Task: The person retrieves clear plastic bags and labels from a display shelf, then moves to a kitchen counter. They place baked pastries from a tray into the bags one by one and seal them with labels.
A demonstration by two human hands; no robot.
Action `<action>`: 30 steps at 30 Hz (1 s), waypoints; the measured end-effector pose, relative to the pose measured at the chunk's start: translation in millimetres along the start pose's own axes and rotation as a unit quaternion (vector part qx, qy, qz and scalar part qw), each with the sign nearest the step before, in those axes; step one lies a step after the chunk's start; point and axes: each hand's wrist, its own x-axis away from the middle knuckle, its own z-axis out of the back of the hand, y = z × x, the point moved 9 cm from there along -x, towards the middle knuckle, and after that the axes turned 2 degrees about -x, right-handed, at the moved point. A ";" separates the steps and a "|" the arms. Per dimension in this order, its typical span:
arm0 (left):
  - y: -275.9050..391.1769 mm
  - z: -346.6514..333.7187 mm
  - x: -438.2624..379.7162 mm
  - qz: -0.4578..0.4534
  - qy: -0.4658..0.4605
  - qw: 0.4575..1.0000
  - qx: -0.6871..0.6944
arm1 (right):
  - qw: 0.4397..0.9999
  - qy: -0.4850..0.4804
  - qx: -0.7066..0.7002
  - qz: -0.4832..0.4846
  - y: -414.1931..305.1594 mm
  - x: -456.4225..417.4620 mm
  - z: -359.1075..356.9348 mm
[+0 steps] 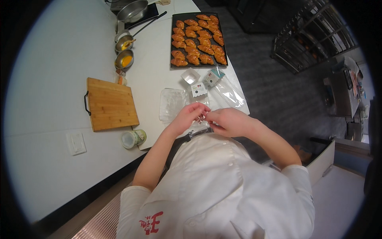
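Close together at the counter's near edge, my left hand (pixel 189 117) and my right hand (pixel 229 122) are at a clear plastic bag (pixel 203 123), its exact edges hard to make out. Fingers of both hands are bent, and their grip on the film is partly hidden. Just beyond them stands a small white paper box (pixel 198 89) bearing print. An empty-looking white box (pixel 190 76) lies behind it, beside a green and white box (pixel 214 76) in clear film. Clear plastic bags (pixel 173 104) lie left of my hands, and more clear film (pixel 231 95) lies to the right.
A dark tray (pixel 199 66) of baked rolls (pixel 205 49) occupies the counter's far part. Metal bowls (pixel 124 59) with yellow liquid stand along the wall. A wooden board (pixel 112 104) leans at left, near a plastic tub (pixel 133 139). A metal rack (pixel 310 35) stands across the floor.
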 end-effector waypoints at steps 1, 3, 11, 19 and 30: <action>-0.8 -7.5 3.6 -0.012 0.002 1.000 -0.014 | 1.000 -0.006 -0.009 -0.003 -0.5 3.2 -4.0; -11.7 -13.7 9.1 -0.012 -0.003 1.000 -0.014 | 0.999 -0.022 0.024 -0.026 -3.9 3.9 -10.9; -8.4 -13.1 16.4 -0.049 0.027 0.998 -0.001 | 0.999 -0.004 0.033 0.018 -25.6 4.9 -1.5; 1.4 14.6 25.4 -0.112 0.107 0.988 -0.013 | 0.990 0.066 0.042 0.117 -38.0 9.1 6.3; 21.4 36.5 43.1 -0.139 0.218 0.962 -0.083 | 0.933 0.128 0.329 0.071 -53.9 0.6 24.7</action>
